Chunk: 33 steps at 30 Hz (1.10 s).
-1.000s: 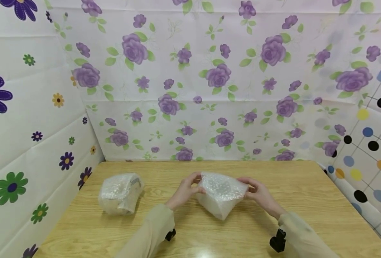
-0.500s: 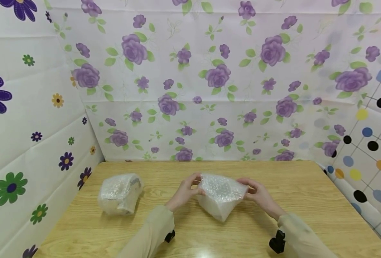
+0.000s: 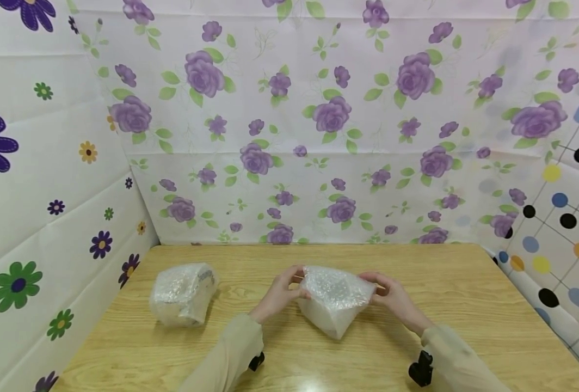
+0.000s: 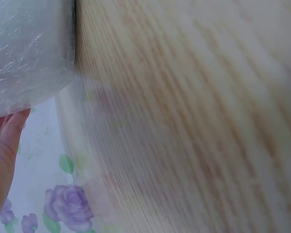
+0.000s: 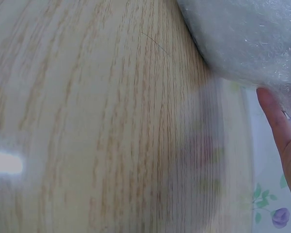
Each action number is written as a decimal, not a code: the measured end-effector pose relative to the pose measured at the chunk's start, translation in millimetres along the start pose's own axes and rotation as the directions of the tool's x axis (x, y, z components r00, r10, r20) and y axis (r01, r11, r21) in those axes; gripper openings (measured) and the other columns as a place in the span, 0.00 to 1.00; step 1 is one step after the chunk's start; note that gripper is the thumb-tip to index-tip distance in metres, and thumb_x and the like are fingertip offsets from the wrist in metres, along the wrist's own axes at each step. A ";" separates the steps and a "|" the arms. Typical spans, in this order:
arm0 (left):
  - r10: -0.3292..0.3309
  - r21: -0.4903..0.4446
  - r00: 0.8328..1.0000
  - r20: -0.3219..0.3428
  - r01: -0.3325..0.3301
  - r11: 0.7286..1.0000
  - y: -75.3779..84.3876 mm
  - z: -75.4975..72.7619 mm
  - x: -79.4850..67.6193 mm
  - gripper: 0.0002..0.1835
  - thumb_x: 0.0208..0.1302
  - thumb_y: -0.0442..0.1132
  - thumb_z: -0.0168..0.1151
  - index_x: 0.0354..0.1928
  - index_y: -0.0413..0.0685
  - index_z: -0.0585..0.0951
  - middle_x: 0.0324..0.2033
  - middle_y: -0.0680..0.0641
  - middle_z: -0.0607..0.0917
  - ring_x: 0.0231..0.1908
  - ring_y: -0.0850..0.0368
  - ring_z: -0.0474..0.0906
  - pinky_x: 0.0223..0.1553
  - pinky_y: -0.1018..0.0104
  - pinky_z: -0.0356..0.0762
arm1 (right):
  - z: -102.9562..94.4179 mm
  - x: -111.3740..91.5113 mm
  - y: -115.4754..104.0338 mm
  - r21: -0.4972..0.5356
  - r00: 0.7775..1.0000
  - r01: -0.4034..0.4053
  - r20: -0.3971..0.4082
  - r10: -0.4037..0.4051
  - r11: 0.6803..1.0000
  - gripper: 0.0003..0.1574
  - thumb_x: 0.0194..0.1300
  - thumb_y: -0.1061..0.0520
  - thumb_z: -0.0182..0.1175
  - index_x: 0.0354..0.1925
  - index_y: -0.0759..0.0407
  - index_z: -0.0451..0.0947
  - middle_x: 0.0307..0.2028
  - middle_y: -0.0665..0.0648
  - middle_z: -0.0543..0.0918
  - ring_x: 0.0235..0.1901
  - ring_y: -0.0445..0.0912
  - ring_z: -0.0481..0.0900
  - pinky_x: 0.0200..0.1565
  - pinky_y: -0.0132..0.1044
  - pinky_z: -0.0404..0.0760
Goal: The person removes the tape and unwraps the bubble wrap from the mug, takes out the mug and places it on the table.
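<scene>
Shifted slightly toward the person, the bubble-wrapped bundle [image 3: 336,299] is near the table's [image 3: 358,362] middle, pinched at 2 opposite sides by the left hand [image 3: 278,294] and right hand [image 3: 396,298], probably light, soft and slippery, best held at both sides.

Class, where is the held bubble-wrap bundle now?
In the head view, the held bundle is between the left hand and right hand, right of the other bundle.
</scene>
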<state>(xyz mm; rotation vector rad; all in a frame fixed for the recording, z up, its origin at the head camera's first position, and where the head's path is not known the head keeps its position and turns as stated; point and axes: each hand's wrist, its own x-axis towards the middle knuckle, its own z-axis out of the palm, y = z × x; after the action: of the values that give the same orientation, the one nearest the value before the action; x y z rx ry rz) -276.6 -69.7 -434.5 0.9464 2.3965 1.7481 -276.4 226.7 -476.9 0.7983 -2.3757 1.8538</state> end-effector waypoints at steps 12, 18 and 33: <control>0.009 0.007 1.000 -0.004 -0.009 1.000 -2.6 1.3 -1.4 0.26 0.52 0.26 0.64 0.53 0.28 0.67 0.45 0.33 0.73 0.45 0.38 0.70 0.42 0.49 0.72 | 0.4 0.6 3.5 0.022 1.000 -0.009 0.023 0.008 1.000 0.30 0.57 0.66 0.60 0.58 0.70 0.65 0.56 0.69 0.67 0.49 0.45 0.71 0.45 0.38 0.75; 0.007 0.033 1.000 0.003 -0.007 0.999 -1.4 1.0 -2.7 0.27 0.52 0.29 0.64 0.54 0.30 0.67 0.46 0.35 0.73 0.46 0.39 0.70 0.43 0.49 0.72 | -1.6 -1.1 3.9 0.039 0.999 -0.005 0.055 0.002 0.999 0.31 0.59 0.67 0.59 0.59 0.73 0.62 0.57 0.73 0.63 0.47 0.50 0.73 0.40 0.40 0.77; 0.007 0.010 1.000 0.013 -0.007 1.000 -1.0 0.1 -3.4 0.27 0.53 0.28 0.64 0.54 0.29 0.67 0.47 0.34 0.73 0.46 0.39 0.70 0.44 0.50 0.71 | -35.8 -10.4 -4.8 0.042 0.985 -0.070 0.161 0.063 0.997 0.35 0.57 0.68 0.60 0.62 0.65 0.61 0.57 0.68 0.66 0.50 0.60 0.69 0.43 0.44 0.76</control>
<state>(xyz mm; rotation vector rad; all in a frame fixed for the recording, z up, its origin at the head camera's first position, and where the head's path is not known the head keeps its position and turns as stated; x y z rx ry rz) -274.3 -71.4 -436.5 0.9662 2.3991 1.7281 -275.7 262.5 -465.5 0.9157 -2.4901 1.9480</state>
